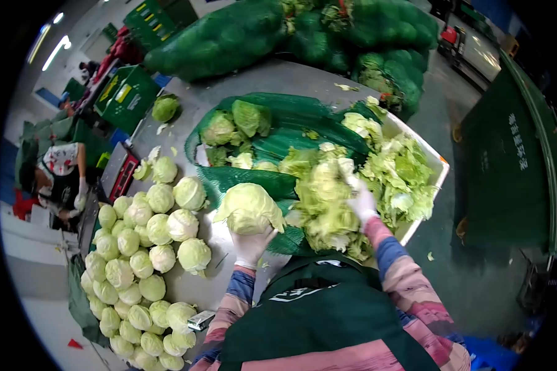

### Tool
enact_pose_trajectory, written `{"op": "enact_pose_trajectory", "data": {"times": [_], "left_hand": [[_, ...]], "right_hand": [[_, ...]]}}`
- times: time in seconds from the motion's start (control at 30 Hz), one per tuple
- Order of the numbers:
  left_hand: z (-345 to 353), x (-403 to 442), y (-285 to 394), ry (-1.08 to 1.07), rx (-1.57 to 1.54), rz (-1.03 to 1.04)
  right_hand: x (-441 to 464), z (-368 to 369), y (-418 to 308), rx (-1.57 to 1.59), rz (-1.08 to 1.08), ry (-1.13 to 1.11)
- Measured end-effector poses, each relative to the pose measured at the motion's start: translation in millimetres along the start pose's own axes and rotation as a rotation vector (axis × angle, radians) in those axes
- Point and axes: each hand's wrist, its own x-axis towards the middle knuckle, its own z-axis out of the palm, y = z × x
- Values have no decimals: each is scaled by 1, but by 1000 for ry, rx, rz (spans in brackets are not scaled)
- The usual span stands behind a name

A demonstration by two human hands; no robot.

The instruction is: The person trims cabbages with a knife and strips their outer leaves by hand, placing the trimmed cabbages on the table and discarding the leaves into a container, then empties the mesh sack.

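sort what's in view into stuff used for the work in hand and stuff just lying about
In use:
- cabbage in the left hand
- loose leaves by the right hand
- white bin
- open green net
- piled cabbages

Apparently just lying about:
- small box-like item
- leaf scrap on the floor
- green crate

greenish-grey floor (436, 278), big green bin (507, 161) at right, bright tube lights (57, 51) upper left

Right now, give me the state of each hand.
Left hand: holding a cabbage from below.
Right hand: at the loose leaves, too blurred to tell whether it grips any.
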Motion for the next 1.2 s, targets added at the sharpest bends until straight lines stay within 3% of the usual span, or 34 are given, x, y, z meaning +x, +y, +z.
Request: {"op": "enact_pose_trajectory", "data": {"times": [0.03,0.1,0.13,0.17,0.2,0.27,0.3,0.33,0.4,0.47,0.53,0.6,0.67,0.7,0.77,0.83,0.87,0.97,1.03,1.07,1.13,1.17,1.2], "left_hand": [[5,-4,5,18,-132,-5],[46,-7,9,-106,2,13],[52,-5,7,-104,496,144],[57,-3,4,5,1331,291],[63,-1,2,157,1822,396],[75,1,-1,205,1934,513],[87,1,-6,258,2068,607],[89,7,-9,270,2071,618],[92,16,-13,219,1354,441],[95,24,-12,134,637,277],[97,29,-5,16,-84,106],[95,30,17,4,-82,170],[75,22,58,136,422,532],[69,12,79,291,1003,749],[48,-21,147,355,752,747],[46,-45,196,470,722,930],[53,-53,207,684,1550,1306],[-31,-116,342,762,1626,1420],[-25,-133,400,879,1250,1414],[6,-140,409,1068,903,1349],[11,-148,444,1861,1394,1288],[12,-145,446,1849,1395,1280],[17,-141,446,2082,1757,1144]], "right_hand": [[10,-9,17,-100,130,3],[21,-27,68,-72,10,205],[28,-43,80,-151,174,203],[27,-60,72,-311,291,237],[26,-78,61,-466,415,253],[29,-82,51,-535,149,454],[19,-87,12,-359,41,407],[7,-89,-36,-183,-68,357],[-10,-71,-97,224,-220,-57],[-50,-46,-155,506,-406,-186],[-58,-11,-157,478,-478,-204],[-64,1,-149,422,-392,-260],[-60,10,-109,432,-301,-328],[-57,12,-84,465,-221,-331],[-57,2,-52,489,-87,-306],[-57,-13,-31,485,13,-254],[-57,-17,-20,486,63,-231],[-56,-20,5,462,123,-190],[-57,-15,10,456,153,-176],[-55,-10,9,457,160,-155],[-54,-1,2,428,148,-220],[-53,1,-5,356,114,-232],[-50,4,-15,285,77,-246]]}}
